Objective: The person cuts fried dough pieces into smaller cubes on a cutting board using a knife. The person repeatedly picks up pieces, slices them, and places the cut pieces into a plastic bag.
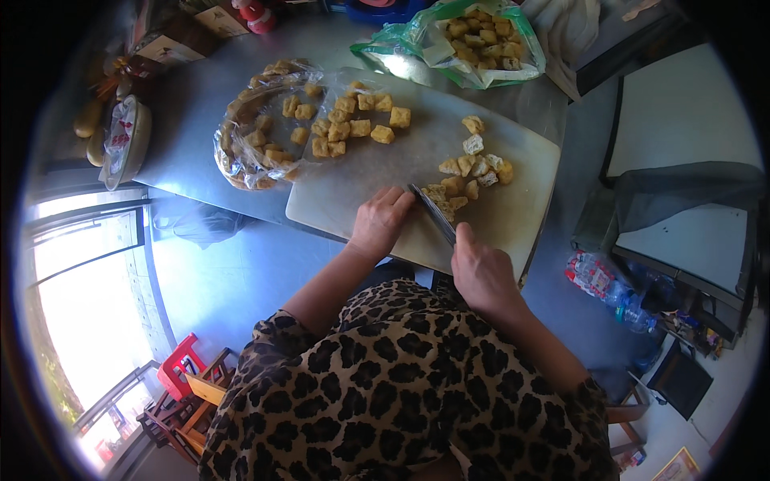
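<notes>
My right hand (478, 264) grips the handle of a knife (434, 210), its blade standing edge-down on a white cutting board (355, 192). Close to the blade's far end, on its left side, is my left hand (382, 217), fingers curled; whether it holds a piece is hidden. Cut pieces of fried tofu puffs (475, 165) lie right of the knife, some showing pale insides. Whole tofu puffs (360, 127) are spread over the board's far left part. More puffs sit in a clear plastic bag (240, 144) at the board's left edge.
Beyond the board, a green and clear plastic bag (415, 45) holds more puffs. An oval plastic basin (139, 144) stands at the metal table's (192, 114) left end. Plastic bottles (601, 282) are on the right; wooden chairs (198, 421) and a red plastic chair (175, 370) stand lower left.
</notes>
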Demonstrator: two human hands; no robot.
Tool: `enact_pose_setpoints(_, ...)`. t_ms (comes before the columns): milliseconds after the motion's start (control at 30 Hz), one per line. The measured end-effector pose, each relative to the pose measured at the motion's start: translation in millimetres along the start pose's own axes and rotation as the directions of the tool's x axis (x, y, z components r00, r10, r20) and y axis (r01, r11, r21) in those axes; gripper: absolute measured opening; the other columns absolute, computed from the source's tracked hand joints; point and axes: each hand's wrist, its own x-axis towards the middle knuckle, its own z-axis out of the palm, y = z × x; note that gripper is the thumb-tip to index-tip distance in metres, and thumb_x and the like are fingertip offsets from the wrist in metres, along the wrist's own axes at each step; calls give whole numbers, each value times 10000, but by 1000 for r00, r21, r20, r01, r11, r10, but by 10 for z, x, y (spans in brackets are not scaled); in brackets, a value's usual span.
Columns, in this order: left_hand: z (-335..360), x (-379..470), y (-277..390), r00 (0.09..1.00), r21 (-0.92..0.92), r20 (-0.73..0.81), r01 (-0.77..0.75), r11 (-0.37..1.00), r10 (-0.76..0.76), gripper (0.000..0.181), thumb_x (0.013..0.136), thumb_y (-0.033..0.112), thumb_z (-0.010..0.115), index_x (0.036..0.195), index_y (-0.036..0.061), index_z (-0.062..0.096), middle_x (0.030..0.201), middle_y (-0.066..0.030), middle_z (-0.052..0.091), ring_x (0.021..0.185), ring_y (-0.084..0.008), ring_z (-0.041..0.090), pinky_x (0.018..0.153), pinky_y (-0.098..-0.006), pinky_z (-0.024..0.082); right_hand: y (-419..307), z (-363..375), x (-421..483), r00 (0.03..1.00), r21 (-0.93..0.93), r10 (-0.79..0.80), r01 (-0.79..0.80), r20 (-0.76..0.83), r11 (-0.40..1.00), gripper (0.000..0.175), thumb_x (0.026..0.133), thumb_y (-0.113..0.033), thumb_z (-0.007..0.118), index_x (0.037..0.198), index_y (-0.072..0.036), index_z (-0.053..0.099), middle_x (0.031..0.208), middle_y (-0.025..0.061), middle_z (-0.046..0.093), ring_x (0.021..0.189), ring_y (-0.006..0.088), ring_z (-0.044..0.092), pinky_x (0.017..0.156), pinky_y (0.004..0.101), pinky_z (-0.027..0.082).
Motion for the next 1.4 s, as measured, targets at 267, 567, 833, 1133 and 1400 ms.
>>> enact_pose_setpoints(267, 85, 43, 61, 984, -239, 39, 175, 955, -171, 690, 664, 242, 885, 1261, 116, 563, 1502, -266, 333, 1343, -507, 364, 1104, -564, 356, 273, 43, 90, 949, 109, 39, -5, -314, 994, 100, 986, -106, 556, 993, -21, 503, 640, 174, 629, 575, 359, 665, 520, 457, 535)
enact_pose_setpoints(567, 551, 648, 326, 999, -124, 19, -40, 991, 43, 1189, 498, 444, 952, 1515, 209, 382, 1623, -324, 39, 1490, -559, 68, 1191, -656, 162, 939, -511, 728, 931, -276, -136, 40, -339, 960, 214, 876, -68, 610, 1084, -70, 559, 1018, 138, 676, 751, 374, 683, 636, 477, 553)
enact_pose_setpoints(833, 709, 1039, 351, 986, -212, -40, -169, 962, 165, 621, 596, 291, 893, 1139, 112, 652, 1504, -285, 348, 1417, -515, 307, 1155, -593, 304, 1083, -230, 489, 954, 465, 259, -163, -150, 870, 172, 948, -118, 592, 1086, -21, 558, 726, 155, 634, 516, 287, 613, 494, 405, 503)
enact_pose_setpoints(1133, 594, 1350, 450, 943, -376, -316, -21, 926, -107, 316, 604, 19, 785, 899, 71, 682, 1035, -113, 648, 940, -327, 635, 802, -417, 550, 1165, 13, 427, 892, 897, 423, -309, 159, 316, 197, 1010, -157, 555, 1160, -34, 519, 634, 15, 529, 435, 90, 494, 387, 261, 407)
enact_pose_setpoints(1400, -12, 3128, 209, 987, 8, 77, 137, 991, -137, 338, 807, 296, 779, 1053, 73, 713, 1128, -190, 680, 969, -329, 681, 817, -402, 562, 1216, -65, 463, 919, 912, 317, -321, 234, 257, 186, 995, -148, 557, 1103, 0, 526, 659, 26, 532, 454, 98, 518, 394, 274, 416)
